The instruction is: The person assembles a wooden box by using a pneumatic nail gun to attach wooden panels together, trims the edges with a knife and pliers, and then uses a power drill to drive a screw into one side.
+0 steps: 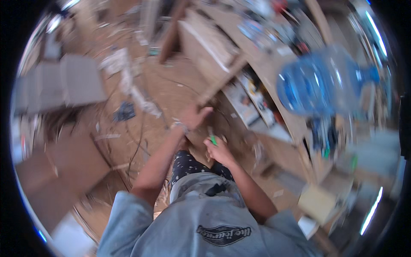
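Observation:
Blur softens the whole picture. My left hand [193, 118], with a bracelet or watch [181, 126] at the wrist, is stretched out in front of my legs. Its thumb stands apart from the fingers, and I see nothing held in it. Just beyond it is the low end of a wooden leg [216, 88] of the workbench; whether they touch is unclear. Closer to my body on the right, my right hand [219, 150] is closed around a small green-handled tool [212, 139]. The tool's tip points away from me and is too smeared to name.
On the right, the wooden workbench [267, 79] has shelves underneath and a large blue water jug [314, 83] on top. Cardboard boxes [77, 156] stand at left, below a grey box-like stack [70, 83]. Pale cloth [124, 70], a dark bag [124, 112] and cords lie on the brown floor [167, 81].

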### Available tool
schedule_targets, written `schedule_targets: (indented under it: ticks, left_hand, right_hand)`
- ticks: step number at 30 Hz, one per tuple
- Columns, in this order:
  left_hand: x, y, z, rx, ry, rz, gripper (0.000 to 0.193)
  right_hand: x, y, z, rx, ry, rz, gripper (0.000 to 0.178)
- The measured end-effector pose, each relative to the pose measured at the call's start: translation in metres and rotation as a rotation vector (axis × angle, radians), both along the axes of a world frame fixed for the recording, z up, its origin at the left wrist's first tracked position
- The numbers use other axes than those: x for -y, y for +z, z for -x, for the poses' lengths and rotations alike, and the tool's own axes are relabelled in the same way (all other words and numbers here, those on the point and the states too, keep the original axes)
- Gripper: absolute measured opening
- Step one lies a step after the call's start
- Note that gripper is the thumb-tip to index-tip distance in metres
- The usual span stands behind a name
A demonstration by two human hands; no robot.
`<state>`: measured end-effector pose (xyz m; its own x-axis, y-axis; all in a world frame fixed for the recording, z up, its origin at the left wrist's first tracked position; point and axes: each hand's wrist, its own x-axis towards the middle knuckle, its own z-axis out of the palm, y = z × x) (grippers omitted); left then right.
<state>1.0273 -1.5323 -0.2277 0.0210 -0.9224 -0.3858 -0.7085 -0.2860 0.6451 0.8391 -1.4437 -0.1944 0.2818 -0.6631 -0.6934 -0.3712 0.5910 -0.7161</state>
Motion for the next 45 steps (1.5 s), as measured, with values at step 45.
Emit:
schedule_targets:
  ticks: [45]
  left_hand:
    - [0.060, -0.116, -0.093, 0.825, 0.064, 0.795, 0.036]
  right_hand:
    - [0.362, -0.294, 0.269, -1.215, 0.240, 0.733, 0.046]
